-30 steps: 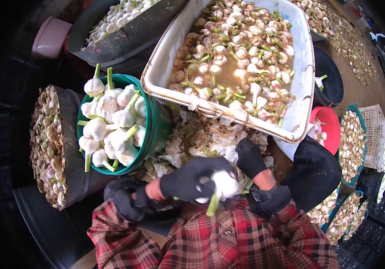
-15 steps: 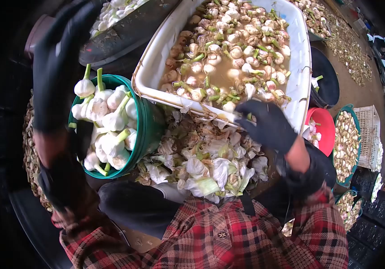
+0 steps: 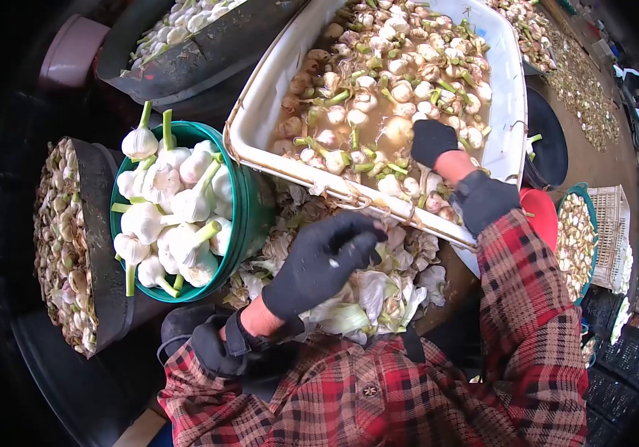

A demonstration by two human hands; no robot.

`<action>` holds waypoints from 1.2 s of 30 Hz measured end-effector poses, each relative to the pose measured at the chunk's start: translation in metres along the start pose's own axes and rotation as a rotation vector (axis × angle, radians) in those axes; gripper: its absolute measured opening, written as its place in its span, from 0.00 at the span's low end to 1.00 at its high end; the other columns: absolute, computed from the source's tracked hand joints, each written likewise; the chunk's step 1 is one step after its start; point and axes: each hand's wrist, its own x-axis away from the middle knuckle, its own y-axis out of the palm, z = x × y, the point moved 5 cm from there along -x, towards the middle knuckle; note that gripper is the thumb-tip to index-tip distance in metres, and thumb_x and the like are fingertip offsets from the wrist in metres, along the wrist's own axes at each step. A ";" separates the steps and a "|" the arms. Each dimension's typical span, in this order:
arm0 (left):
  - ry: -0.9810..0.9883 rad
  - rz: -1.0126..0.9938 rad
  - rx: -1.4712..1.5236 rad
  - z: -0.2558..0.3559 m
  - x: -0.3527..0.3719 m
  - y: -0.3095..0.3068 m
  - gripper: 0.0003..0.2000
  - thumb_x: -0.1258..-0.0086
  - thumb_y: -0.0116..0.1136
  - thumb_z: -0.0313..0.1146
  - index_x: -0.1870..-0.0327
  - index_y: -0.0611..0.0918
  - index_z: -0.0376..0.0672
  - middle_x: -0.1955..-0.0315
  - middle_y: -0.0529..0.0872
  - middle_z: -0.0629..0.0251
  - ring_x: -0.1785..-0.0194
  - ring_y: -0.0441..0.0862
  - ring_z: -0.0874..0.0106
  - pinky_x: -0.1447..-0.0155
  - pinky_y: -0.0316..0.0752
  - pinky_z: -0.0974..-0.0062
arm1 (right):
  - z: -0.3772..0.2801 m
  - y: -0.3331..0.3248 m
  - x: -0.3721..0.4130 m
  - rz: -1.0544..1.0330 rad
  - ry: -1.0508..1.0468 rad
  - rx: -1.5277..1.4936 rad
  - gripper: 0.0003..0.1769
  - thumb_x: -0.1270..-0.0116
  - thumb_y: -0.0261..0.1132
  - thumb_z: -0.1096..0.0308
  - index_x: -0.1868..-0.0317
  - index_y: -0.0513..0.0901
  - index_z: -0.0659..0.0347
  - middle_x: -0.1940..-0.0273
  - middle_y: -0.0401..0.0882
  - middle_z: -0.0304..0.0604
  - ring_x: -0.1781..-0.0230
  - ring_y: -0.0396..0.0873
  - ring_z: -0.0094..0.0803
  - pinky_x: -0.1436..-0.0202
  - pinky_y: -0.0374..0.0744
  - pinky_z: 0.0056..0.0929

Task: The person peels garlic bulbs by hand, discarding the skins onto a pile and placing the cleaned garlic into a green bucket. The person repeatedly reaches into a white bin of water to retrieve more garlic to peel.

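Note:
My left hand [image 3: 323, 264], in a dark glove, hovers over the pile of peeled garlic skins [image 3: 379, 294] in front of the tub. Its fingers are loosely bent with a gap by the thumb, and I see nothing in them. My right hand [image 3: 436, 144], gloved too, reaches over the rim into the white tub [image 3: 260, 127], down at the garlic bulbs [image 3: 368, 97] in brown water. Its fingers are hidden beneath the back of the hand. Left of my left hand, cleaned white garlic bulbs [image 3: 167, 182] with short green stems fill a green bucket [image 3: 249, 223].
A dark container of unpeeled garlic [image 3: 66, 253] lies at far left. Behind the bucket is a dark tub [image 3: 208, 56] of white bulbs, beside a pink bucket [image 3: 74, 52]. To the right are a red basin [image 3: 539, 216], a garlic-filled basket [image 3: 574, 246] and a pale crate [image 3: 608, 231].
My left hand has come from the upper left, beyond the green bucket, to the skins before the tub. My right hand has moved from the tub's near rim further in among the bulbs.

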 end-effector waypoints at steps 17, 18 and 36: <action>0.075 0.404 0.472 -0.001 -0.008 -0.013 0.28 0.39 0.64 0.22 0.37 0.68 0.37 0.45 0.77 0.61 0.44 0.77 0.71 0.39 0.74 0.71 | -0.088 -0.127 0.164 0.562 -0.236 -0.913 0.15 0.44 0.67 0.77 0.54 0.83 0.62 0.58 0.83 0.49 0.56 0.82 0.41 0.52 0.79 0.33; 0.194 0.506 0.220 0.002 -0.006 -0.018 0.28 0.39 0.64 0.22 0.37 0.68 0.37 0.46 0.77 0.61 0.44 0.77 0.72 0.40 0.74 0.72 | -0.093 -0.128 0.168 0.527 -0.172 -1.032 0.14 0.45 0.69 0.77 0.56 0.84 0.62 0.59 0.83 0.48 0.56 0.82 0.40 0.52 0.79 0.34; 0.366 0.381 0.021 -0.013 -0.003 -0.016 0.24 0.44 0.62 0.15 0.44 0.75 0.34 0.47 0.77 0.61 0.41 0.75 0.70 0.37 0.70 0.73 | -0.097 -0.109 0.174 0.467 -0.090 -1.096 0.02 0.48 0.66 0.76 0.73 0.82 0.64 0.75 0.81 0.43 0.76 0.80 0.34 0.70 0.76 0.29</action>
